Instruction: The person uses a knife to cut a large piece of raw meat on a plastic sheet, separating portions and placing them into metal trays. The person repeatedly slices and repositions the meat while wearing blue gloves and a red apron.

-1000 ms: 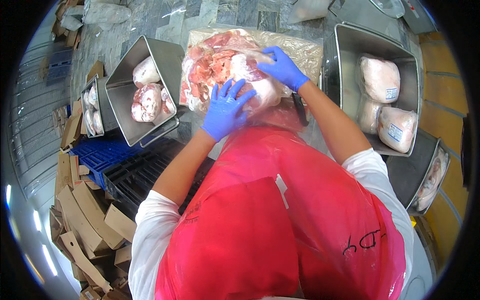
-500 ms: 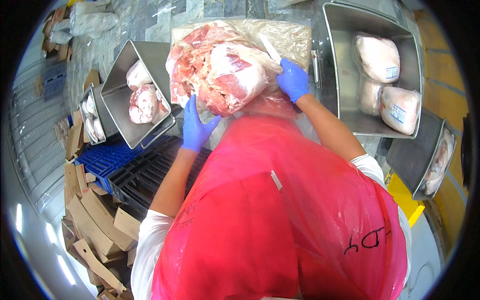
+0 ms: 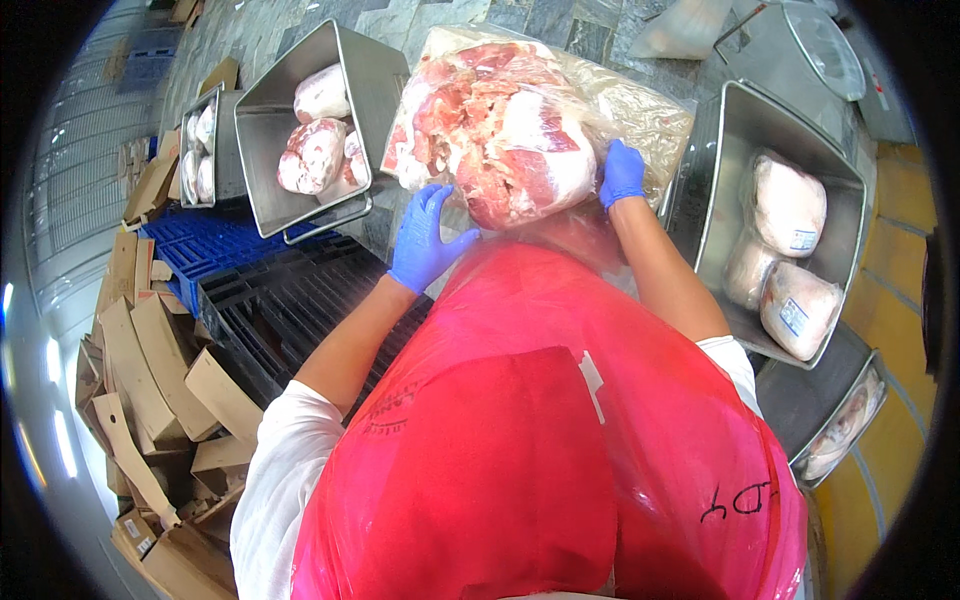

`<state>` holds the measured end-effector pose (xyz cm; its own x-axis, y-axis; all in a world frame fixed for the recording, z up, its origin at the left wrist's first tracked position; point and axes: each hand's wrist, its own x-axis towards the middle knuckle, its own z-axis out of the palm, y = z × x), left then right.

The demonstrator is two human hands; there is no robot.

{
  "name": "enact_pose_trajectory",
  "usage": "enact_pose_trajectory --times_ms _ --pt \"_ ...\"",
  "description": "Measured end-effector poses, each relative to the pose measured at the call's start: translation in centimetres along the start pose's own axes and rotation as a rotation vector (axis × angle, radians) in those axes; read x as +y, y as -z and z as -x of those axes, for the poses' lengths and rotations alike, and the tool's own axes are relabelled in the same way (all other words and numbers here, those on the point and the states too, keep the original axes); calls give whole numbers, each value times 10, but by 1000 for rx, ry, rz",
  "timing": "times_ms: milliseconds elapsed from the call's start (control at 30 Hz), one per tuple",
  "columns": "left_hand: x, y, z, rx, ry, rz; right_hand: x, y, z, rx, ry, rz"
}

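A large piece of raw red meat with white fat [image 3: 500, 130] lies on clear plastic wrap in front of me. My left hand [image 3: 425, 240], in a blue glove, is open at the meat's near left edge, thumb and fingers apart. At the meat's right side my right hand [image 3: 622, 176], gloved in blue too, is closed on the clear plastic bag [image 3: 645, 110]. The bag spreads out flat to the far right of the meat. What lies under the right hand's fingers is hidden.
A metal tub [image 3: 262, 200] with several meat pieces stands on the left, beside black pallets [image 3: 300, 300]. Another metal tub [image 3: 850, 190] with wrapped, labelled meat packs is on the right. Flattened cardboard boxes [image 3: 150, 350] pile up at the lower left.
The view has turned, so the meat and tubs sit differently in it. A white strip by the right hand no longer shows. My left hand is slightly off the meat's edge.
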<state>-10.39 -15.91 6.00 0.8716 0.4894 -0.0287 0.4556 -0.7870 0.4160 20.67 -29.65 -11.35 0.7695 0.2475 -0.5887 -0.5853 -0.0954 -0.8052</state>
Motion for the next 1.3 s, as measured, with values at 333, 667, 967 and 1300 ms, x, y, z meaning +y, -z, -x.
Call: enact_pose_trajectory --times_ms 333,667,967,1300 --pt "21 -11 -28 -7 -325 -160 24 6 -25 -108 268 592" --pt "-28 38 -33 -129 -376 -158 12 32 78 -350 633 1307" --pt "-91 83 -58 -243 -549 -267 -17 24 71 -246 300 796" --pt "-94 79 -45 -164 -476 -365 -33 36 31 101 -28 -133"
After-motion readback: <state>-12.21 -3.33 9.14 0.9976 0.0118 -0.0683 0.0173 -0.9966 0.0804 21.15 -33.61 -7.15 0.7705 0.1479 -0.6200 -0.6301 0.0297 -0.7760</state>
